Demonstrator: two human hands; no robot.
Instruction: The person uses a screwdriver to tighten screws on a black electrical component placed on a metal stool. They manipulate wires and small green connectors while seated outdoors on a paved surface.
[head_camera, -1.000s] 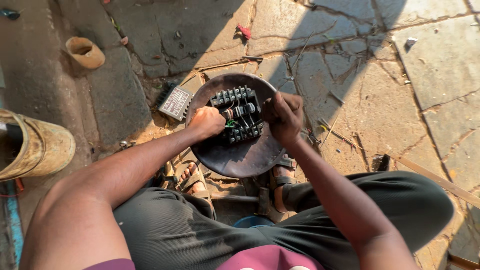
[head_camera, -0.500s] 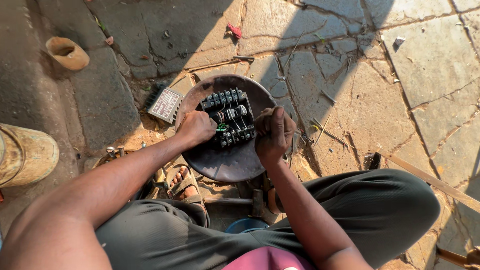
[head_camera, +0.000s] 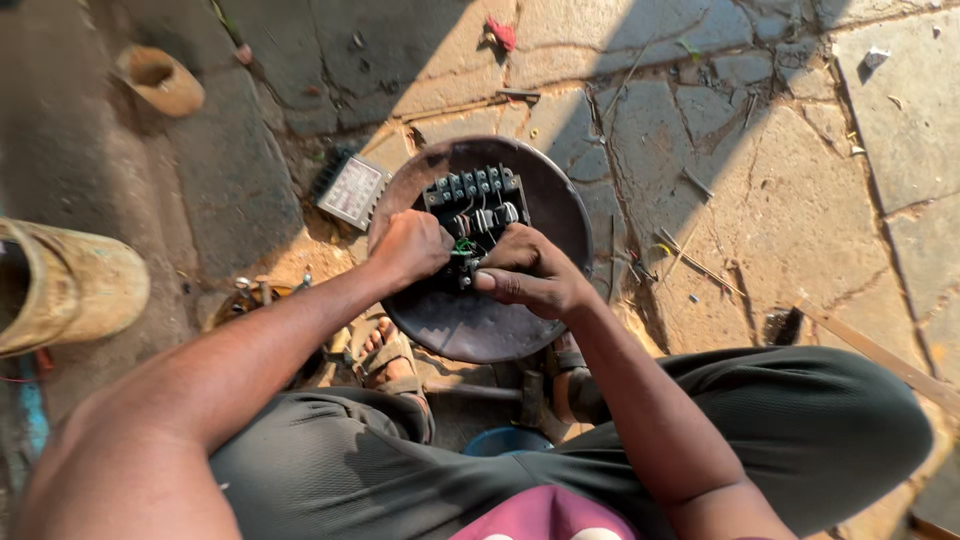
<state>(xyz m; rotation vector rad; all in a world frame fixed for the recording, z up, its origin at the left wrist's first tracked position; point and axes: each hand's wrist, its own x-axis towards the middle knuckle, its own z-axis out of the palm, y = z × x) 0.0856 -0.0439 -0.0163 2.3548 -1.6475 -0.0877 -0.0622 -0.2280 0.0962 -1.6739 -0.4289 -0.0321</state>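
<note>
Right hand (head_camera: 530, 275) now over terminal block (head_camera: 475, 215), fingertips hidden.

Harsh sun, deep body shadow, sharp focus, wide-angle edge warp

- There is one view only, from a camera worn on the person's head, so no second view shares the scene.
- It looks almost straight down past the person's own arms and knees to the stone floor (head_camera: 780, 200).
- It sits close: the left hand (head_camera: 408, 248) and right hand (head_camera: 530, 275) lie near the frame's middle, over a round dark pan (head_camera: 470, 325).
- The upper frame takes in paving farther ahead; the lower edge cuts the person's lap.
</note>
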